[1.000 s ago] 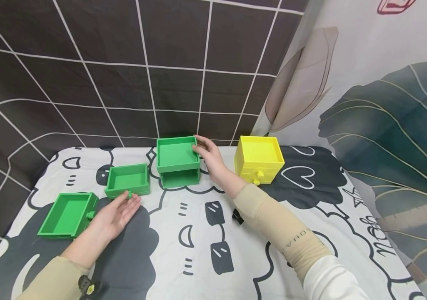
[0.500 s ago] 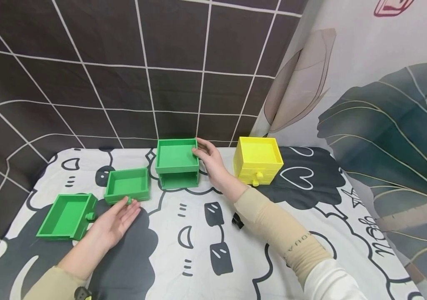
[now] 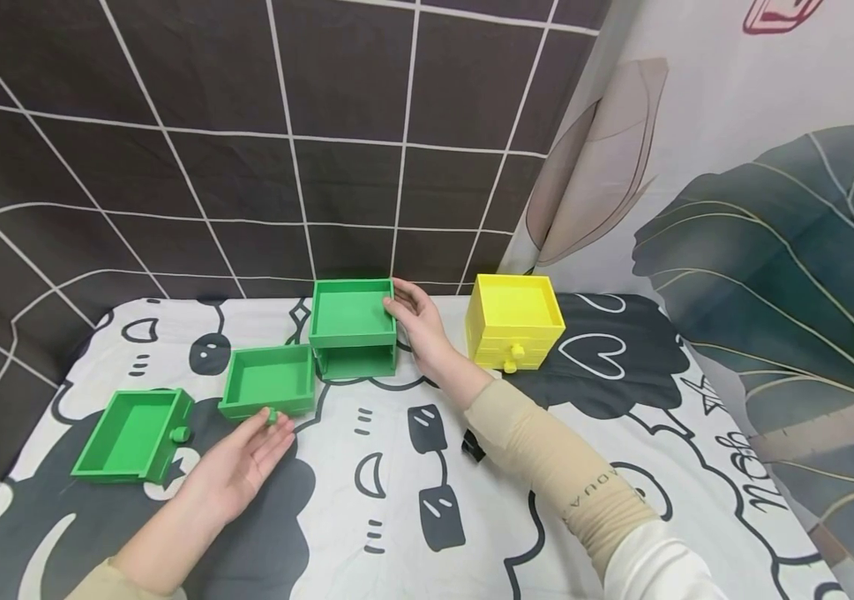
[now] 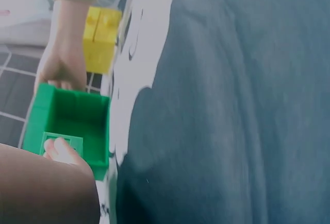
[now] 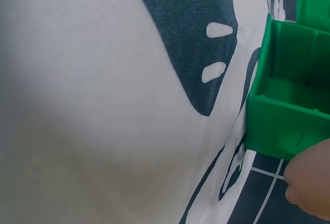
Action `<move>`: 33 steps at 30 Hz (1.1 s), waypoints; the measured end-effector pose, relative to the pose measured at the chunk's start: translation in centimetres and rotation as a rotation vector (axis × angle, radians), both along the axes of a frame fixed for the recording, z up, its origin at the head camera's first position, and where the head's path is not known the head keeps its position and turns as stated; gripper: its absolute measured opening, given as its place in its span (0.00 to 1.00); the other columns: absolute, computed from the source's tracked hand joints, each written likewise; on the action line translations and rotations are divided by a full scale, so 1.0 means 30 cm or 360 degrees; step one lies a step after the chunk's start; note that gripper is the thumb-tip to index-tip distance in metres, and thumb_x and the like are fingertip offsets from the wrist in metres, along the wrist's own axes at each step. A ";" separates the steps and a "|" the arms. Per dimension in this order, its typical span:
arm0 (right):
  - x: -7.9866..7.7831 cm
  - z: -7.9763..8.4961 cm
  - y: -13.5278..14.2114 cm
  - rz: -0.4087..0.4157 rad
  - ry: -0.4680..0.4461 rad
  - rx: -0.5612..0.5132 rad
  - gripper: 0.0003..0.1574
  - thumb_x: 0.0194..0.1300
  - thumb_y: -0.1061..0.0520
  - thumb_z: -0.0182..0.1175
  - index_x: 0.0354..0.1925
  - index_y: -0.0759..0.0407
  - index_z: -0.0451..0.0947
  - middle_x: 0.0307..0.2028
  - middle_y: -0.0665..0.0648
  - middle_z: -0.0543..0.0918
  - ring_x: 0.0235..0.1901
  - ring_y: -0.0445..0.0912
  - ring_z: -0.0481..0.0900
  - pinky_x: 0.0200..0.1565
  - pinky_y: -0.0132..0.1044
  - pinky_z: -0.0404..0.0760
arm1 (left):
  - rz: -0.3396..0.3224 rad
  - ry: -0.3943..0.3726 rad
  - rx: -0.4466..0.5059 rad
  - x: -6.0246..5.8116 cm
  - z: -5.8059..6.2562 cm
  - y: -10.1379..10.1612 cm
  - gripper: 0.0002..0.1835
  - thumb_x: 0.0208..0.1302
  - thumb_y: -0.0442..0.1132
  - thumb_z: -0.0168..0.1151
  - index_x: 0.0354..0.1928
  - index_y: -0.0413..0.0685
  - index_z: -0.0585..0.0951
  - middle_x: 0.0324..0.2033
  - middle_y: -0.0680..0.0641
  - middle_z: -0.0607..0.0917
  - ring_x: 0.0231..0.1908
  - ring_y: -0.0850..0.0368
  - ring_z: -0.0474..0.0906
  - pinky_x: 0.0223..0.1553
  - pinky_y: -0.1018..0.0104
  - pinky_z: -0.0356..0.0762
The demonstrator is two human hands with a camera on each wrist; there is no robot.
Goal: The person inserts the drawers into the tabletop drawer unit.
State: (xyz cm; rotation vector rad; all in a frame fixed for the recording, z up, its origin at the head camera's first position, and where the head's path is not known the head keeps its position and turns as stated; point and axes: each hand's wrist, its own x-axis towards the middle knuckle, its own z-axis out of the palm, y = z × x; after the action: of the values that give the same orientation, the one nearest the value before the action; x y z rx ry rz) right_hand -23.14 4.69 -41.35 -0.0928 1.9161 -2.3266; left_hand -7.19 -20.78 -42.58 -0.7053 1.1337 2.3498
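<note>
In the head view a small green cabinet (image 3: 352, 311) stands at the back of the cloth, its front open and hollow below a shallow top tray. My right hand (image 3: 421, 323) grips its right side, thumb at the top rim and fingers toward the back. Just left of the cabinet is a green drawer (image 3: 269, 379); my left hand (image 3: 235, 467) holds it by its round knob (image 3: 272, 414), palm turned up. The drawer's right side is close to the cabinet's lower left front. The left wrist view shows the drawer (image 4: 75, 142) overlapping the cabinet's opening (image 4: 82, 116).
A second green drawer (image 3: 130, 433) lies at the left, knob toward the right. To the right stands a yellow cabinet (image 3: 516, 321) with knobs on its front. A patterned cloth (image 3: 337, 533) covers the surface, and a dark gridded curtain (image 3: 232, 167) hangs behind.
My left hand has brought the green drawer rightward and slightly nearer to me, closer to the cabinet. My right hand has kept its grip on the cabinet, which stays in place.
</note>
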 end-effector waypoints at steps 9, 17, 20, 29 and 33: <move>-0.004 -0.016 -0.002 -0.0021 0.0067 0.0037 0.33 0.78 0.64 0.57 0.76 0.67 0.65 0.74 0.68 0.71 0.76 0.58 0.69 0.81 0.47 0.69 | 0.0001 0.0015 -0.0032 0.053 0.005 0.031 0.08 0.86 0.43 0.45 0.47 0.57 0.75 0.42 0.56 0.87 0.47 0.67 0.89 0.64 0.73 0.84; -0.002 -0.026 -0.006 -0.0053 0.0104 0.0049 0.32 0.77 0.64 0.58 0.75 0.65 0.67 0.73 0.67 0.73 0.74 0.58 0.71 0.80 0.48 0.70 | -0.0024 0.0035 -0.0077 0.092 -0.003 0.065 0.09 0.87 0.43 0.46 0.47 0.56 0.76 0.44 0.56 0.87 0.48 0.66 0.88 0.64 0.72 0.84; -0.002 -0.029 -0.006 -0.0065 0.0112 0.0049 0.31 0.78 0.63 0.57 0.75 0.65 0.67 0.72 0.67 0.74 0.73 0.58 0.71 0.79 0.47 0.71 | -0.0030 0.0056 -0.0063 0.101 0.000 0.082 0.10 0.87 0.42 0.46 0.46 0.56 0.77 0.43 0.56 0.87 0.48 0.66 0.88 0.64 0.71 0.85; 0.000 -0.029 -0.007 -0.0069 0.0124 0.0075 0.31 0.79 0.63 0.57 0.75 0.65 0.67 0.73 0.67 0.73 0.74 0.58 0.71 0.80 0.48 0.70 | -0.0111 0.0103 -0.0074 0.106 0.019 0.144 0.09 0.86 0.40 0.46 0.47 0.53 0.77 0.44 0.54 0.86 0.49 0.65 0.88 0.64 0.71 0.85; 0.001 -0.029 -0.012 -0.0083 0.0129 0.0081 0.31 0.78 0.63 0.57 0.75 0.65 0.67 0.72 0.67 0.74 0.74 0.58 0.71 0.80 0.47 0.70 | -0.0109 0.0119 -0.0059 0.104 0.019 0.167 0.09 0.86 0.38 0.47 0.47 0.53 0.77 0.44 0.54 0.86 0.49 0.64 0.88 0.64 0.71 0.85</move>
State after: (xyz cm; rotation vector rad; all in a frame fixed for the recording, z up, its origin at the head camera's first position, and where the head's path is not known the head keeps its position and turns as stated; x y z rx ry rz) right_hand -23.11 4.34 -42.21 -0.1362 2.0384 -2.3392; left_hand -4.09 -15.78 -42.01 -0.5859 1.2164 2.3209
